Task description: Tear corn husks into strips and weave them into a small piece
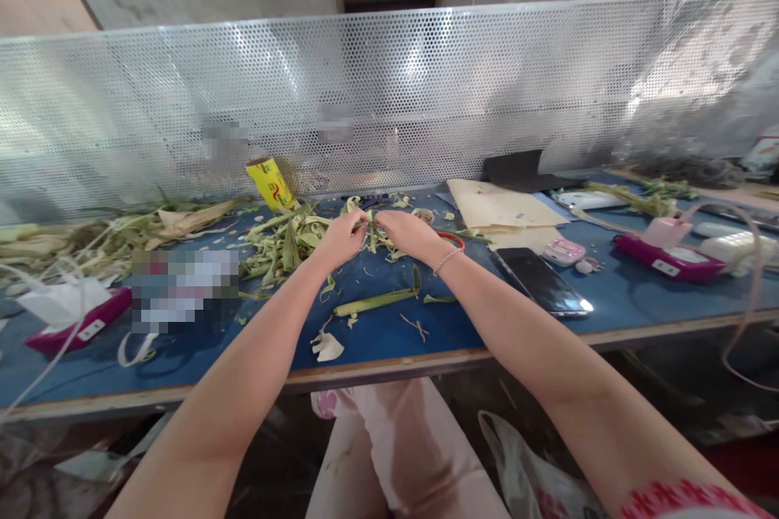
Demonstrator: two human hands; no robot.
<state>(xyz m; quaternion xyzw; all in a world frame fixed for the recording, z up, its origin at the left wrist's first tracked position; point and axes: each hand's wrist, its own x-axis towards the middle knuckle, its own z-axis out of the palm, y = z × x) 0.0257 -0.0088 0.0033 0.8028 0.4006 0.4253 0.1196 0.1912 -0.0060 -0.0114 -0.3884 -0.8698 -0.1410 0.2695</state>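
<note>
My left hand (344, 238) and my right hand (406, 232) meet over the blue table top, fingers closed in a pinch. What lies between the fingertips is small and mostly hidden; bits of pale green leaf show just below. Beside my left hand rises a heap of torn, curled green leaf strips (285, 247). A long green stalk (376, 302) lies nearer to me, with a dry white leaf scrap (329, 347) at the table's front edge. By my right wrist, which wears a thin bracelet, is a red-orange ring (458, 240).
A yellow box (270, 184) leans by the perforated metal screen (389, 89) behind. Right lie brown paper (502, 204), a black phone (541, 282), a pink case (564, 252) and a purple power strip (666, 259). Left are dried leaves (176, 227) and another purple strip (79, 324).
</note>
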